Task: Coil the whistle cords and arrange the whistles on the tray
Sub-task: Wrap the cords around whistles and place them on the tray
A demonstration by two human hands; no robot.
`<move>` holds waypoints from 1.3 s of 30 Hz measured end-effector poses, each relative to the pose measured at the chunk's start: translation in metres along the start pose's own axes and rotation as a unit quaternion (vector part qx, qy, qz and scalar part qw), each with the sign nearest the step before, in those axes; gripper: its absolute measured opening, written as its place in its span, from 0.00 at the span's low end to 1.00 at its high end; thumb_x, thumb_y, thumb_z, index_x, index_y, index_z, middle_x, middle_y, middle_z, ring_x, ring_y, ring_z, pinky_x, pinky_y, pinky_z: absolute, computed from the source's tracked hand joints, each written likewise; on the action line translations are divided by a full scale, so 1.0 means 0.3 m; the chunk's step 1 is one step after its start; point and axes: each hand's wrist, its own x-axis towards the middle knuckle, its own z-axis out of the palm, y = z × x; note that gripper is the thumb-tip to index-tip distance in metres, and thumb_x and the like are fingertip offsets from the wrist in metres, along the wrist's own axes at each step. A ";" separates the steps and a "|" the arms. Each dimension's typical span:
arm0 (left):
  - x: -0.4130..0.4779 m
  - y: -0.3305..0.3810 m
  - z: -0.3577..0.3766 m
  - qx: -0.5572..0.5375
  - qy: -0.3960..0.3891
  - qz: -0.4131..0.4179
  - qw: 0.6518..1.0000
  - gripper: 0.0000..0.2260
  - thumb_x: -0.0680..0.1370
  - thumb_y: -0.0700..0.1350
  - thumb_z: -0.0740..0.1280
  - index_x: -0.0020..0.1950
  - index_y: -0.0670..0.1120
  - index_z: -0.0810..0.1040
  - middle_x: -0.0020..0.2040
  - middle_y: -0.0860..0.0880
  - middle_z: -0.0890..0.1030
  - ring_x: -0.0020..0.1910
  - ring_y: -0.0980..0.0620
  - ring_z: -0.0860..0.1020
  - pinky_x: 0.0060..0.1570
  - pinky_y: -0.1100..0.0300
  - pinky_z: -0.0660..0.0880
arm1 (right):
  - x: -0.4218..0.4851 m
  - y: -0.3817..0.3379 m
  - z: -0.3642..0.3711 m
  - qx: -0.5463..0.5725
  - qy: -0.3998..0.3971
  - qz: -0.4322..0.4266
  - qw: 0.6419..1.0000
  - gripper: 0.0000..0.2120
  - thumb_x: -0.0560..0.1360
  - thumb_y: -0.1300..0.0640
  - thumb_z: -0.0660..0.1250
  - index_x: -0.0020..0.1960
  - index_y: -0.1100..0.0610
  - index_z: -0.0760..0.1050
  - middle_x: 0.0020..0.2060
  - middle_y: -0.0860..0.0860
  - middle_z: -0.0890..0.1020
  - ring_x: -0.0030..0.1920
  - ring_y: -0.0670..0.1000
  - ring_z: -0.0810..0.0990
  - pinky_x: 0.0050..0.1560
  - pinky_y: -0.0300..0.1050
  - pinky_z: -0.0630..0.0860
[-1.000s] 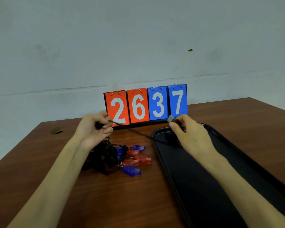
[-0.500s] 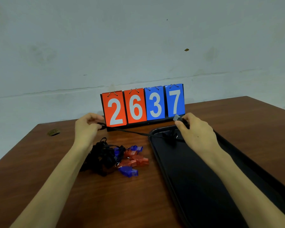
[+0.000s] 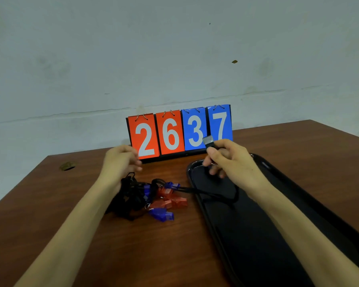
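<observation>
Mid-coil, the right hand (image 3: 232, 162) pinches a grey whistle (image 3: 208, 140) above the tray's (image 3: 257, 245) far end, its cord (image 3: 211, 194) trailing left over the rim; the loosely curled, seemingly empty left hand (image 3: 118, 162) must catch that slack.

The score board (image 3: 179, 133) stands at the middle of the counter's (image 3: 81, 235) far edge, with the wall (image 3: 174, 48) behind it. The tray (image 3: 247, 245) lies lengthwise along the counter's right side, its far end just before the score board's right half. Left of the tray, near the counter's middle, lies the heap of whistles (image 3: 164, 200), their tangled cords on its left. One cord (image 3: 190, 190) runs from the heap over the tray's left rim and loops inside the tray. The right grip (image 3: 230, 160) holds a whistle (image 3: 208, 141) above the tray's far end. The left grip (image 3: 118, 162) hovers behind the heap. A hole (image 3: 66, 166) sits near the far left corner.
</observation>
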 end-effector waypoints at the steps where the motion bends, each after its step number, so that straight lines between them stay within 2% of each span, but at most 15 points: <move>1: -0.034 0.013 0.034 -0.003 -0.057 0.017 0.998 0.08 0.77 0.32 0.59 0.43 0.40 0.76 0.43 0.41 0.78 0.41 0.47 0.79 0.42 0.58 0.79 | -0.006 -0.009 0.008 0.045 -0.019 0.004 0.999 0.13 0.77 0.52 0.62 0.59 0.56 0.71 0.41 0.49 0.85 0.39 0.41 0.82 0.40 0.36 0.77; 4: -0.139 0.039 0.138 -0.085 -0.222 0.046 0.970 0.06 0.78 0.38 0.61 0.52 0.38 0.76 0.48 0.41 0.80 0.49 0.47 0.81 0.51 0.57 0.79 | -0.018 -0.014 0.026 0.101 -0.035 -0.001 0.994 0.11 0.76 0.51 0.63 0.56 0.54 0.73 0.48 0.46 0.85 0.52 0.43 0.81 0.56 0.42 0.75; 6: -0.190 0.042 0.199 -0.158 -0.300 0.030 0.940 0.11 0.78 0.43 0.61 0.57 0.39 0.75 0.53 0.41 0.81 0.53 0.46 0.81 0.56 0.55 0.77 | -0.024 -0.006 0.030 0.132 -0.040 0.007 0.990 0.12 0.75 0.50 0.64 0.56 0.54 0.76 0.50 0.47 0.83 0.53 0.45 0.80 0.58 0.45 0.75; 8: -0.220 0.041 0.240 -0.206 -0.344 0.005 0.916 0.12 0.78 0.46 0.62 0.57 0.41 0.75 0.53 0.42 0.82 0.54 0.47 0.81 0.55 0.55 0.77 | -0.024 0.002 0.029 0.155 -0.041 0.020 0.987 0.12 0.75 0.50 0.64 0.55 0.54 0.78 0.48 0.49 0.83 0.51 0.49 0.80 0.54 0.46 0.77; 11: -0.229 0.032 0.259 -0.182 -0.337 0.019 0.924 0.09 0.78 0.45 0.62 0.53 0.42 0.77 0.45 0.44 0.82 0.44 0.49 0.82 0.45 0.59 0.79 | -0.022 0.009 0.022 0.201 -0.056 0.043 0.977 0.10 0.76 0.51 0.64 0.49 0.56 0.80 0.34 0.49 0.80 0.37 0.47 0.78 0.39 0.41 0.76; 13: -0.223 0.018 0.258 -0.182 -0.317 0.023 0.931 0.09 0.78 0.45 0.62 0.53 0.41 0.77 0.42 0.45 0.81 0.38 0.52 0.80 0.40 0.61 0.78 | -0.022 0.012 0.023 0.230 -0.082 0.054 0.968 0.09 0.76 0.54 0.65 0.47 0.57 0.80 0.32 0.50 0.78 0.33 0.46 0.76 0.37 0.40 0.75; 16: -0.221 0.001 0.249 -0.193 -0.309 -0.002 0.931 0.12 0.78 0.45 0.62 0.57 0.40 0.75 0.41 0.44 0.80 0.34 0.53 0.78 0.35 0.62 0.76 | -0.024 0.022 0.033 0.228 -0.098 0.077 0.966 0.10 0.74 0.56 0.67 0.53 0.59 0.80 0.37 0.51 0.81 0.37 0.47 0.78 0.41 0.41 0.76; 18: -0.223 -0.006 0.246 -0.206 -0.330 -0.032 0.920 0.15 0.77 0.46 0.63 0.59 0.39 0.72 0.40 0.43 0.80 0.29 0.53 0.75 0.29 0.62 0.72 | -0.020 0.031 0.035 0.268 -0.089 0.105 0.953 0.08 0.74 0.57 0.67 0.51 0.57 0.80 0.36 0.49 0.81 0.40 0.48 0.79 0.45 0.43 0.76; 22: -0.220 0.004 0.233 -0.119 -0.377 -0.046 0.918 0.09 0.79 0.44 0.61 0.54 0.40 0.74 0.35 0.46 0.76 0.23 0.57 0.65 0.22 0.66 0.60 | -0.004 0.030 0.012 0.356 0.004 0.110 0.928 0.10 0.76 0.55 0.63 0.54 0.58 0.77 0.46 0.52 0.83 0.50 0.50 0.82 0.51 0.46 0.78; 25: -0.203 0.022 0.211 -0.058 -0.399 -0.061 0.913 0.09 0.79 0.46 0.62 0.51 0.40 0.76 0.31 0.48 0.75 0.20 0.58 0.61 0.20 0.67 0.55 | 0.000 0.026 -0.004 0.305 0.070 0.078 0.947 0.12 0.77 0.54 0.62 0.56 0.60 0.76 0.42 0.52 0.83 0.44 0.48 0.83 0.47 0.41 0.79; 28: -0.178 0.056 0.164 0.038 -0.385 -0.019 0.922 0.10 0.77 0.47 0.65 0.51 0.41 0.77 0.31 0.49 0.77 0.20 0.58 0.62 0.20 0.67 0.57 | 0.000 0.027 -0.009 0.156 0.086 0.036 0.983 0.11 0.77 0.56 0.64 0.58 0.57 0.76 0.41 0.51 0.83 0.42 0.46 0.81 0.46 0.38 0.79; 31: -0.158 0.090 0.118 0.173 -0.335 0.090 0.922 0.06 0.76 0.46 0.67 0.46 0.44 0.80 0.32 0.51 0.80 0.23 0.59 0.72 0.23 0.71 0.65 | -0.002 0.028 0.004 0.012 0.033 0.004 0.999 0.13 0.76 0.57 0.66 0.59 0.54 0.77 0.44 0.47 0.82 0.45 0.43 0.81 0.45 0.34 0.78; 33: -0.146 0.107 0.090 0.211 -0.327 0.172 0.905 0.03 0.74 0.45 0.69 0.45 0.47 0.81 0.35 0.53 0.82 0.32 0.60 0.79 0.31 0.73 0.72 | -0.008 0.033 0.019 -0.059 -0.005 -0.007 0.998 0.12 0.74 0.56 0.68 0.57 0.52 0.78 0.44 0.44 0.81 0.47 0.43 0.80 0.46 0.35 0.77; 35: -0.140 0.118 0.065 0.223 -0.335 0.220 0.888 0.02 0.73 0.44 0.70 0.45 0.49 0.81 0.39 0.54 0.82 0.40 0.61 0.80 0.39 0.74 0.73 | -0.016 0.036 0.029 -0.088 -0.039 -0.012 0.995 0.09 0.73 0.54 0.69 0.53 0.50 0.80 0.43 0.44 0.82 0.47 0.43 0.80 0.48 0.36 0.76; 39: -0.134 0.124 0.042 0.225 -0.347 0.262 0.872 0.04 0.72 0.43 0.71 0.43 0.52 0.82 0.42 0.54 0.83 0.44 0.60 0.80 0.45 0.74 0.73 | -0.022 0.024 0.035 -0.159 -0.114 -0.076 0.978 0.09 0.70 0.53 0.72 0.43 0.39 0.78 0.45 0.40 0.79 0.53 0.41 0.74 0.54 0.39 0.73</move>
